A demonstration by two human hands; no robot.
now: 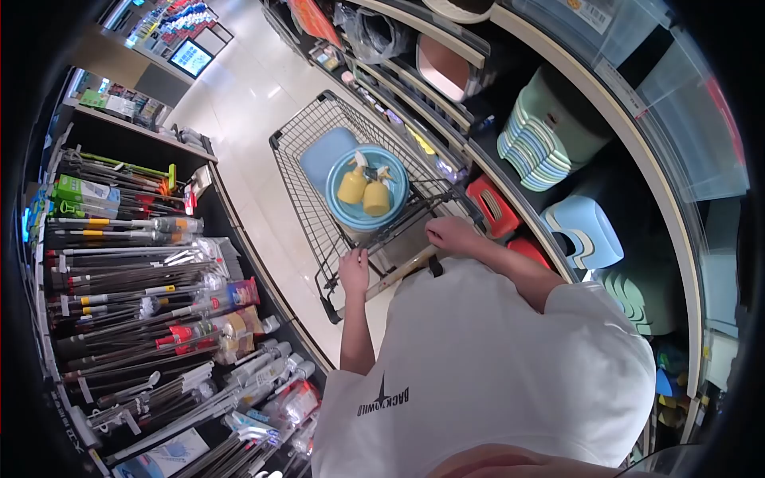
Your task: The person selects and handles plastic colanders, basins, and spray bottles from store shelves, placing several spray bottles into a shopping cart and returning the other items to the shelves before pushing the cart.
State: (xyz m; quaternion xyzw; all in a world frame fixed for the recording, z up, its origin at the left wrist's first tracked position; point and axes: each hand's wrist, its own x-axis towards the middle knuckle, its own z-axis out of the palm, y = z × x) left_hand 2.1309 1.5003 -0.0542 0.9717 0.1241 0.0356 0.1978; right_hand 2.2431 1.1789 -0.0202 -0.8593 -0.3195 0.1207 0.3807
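Note:
A wire shopping cart (299, 215) stands in front of me in a store aisle. Inside it sits a round blue basin (343, 209) with two yellow spray bottles (351, 186) in it, beside a flat light-blue item (328, 158). My left hand (354, 271) is at the left part of the cart's handle (390, 277), its fingers bent over the bar. At the right part of the same handle, my right hand (453, 234) is closed, with its fingers curled down; both hands look wrapped round the bar.
On the left, a shelf (239, 231) holds many mops and poles (119, 275). Stacked green and blue stools (534, 143), red stools (492, 209) and a light-blue stool (586, 231) fill the right shelves. Tiled floor (247, 159) runs ahead toward a lit screen (191, 57).

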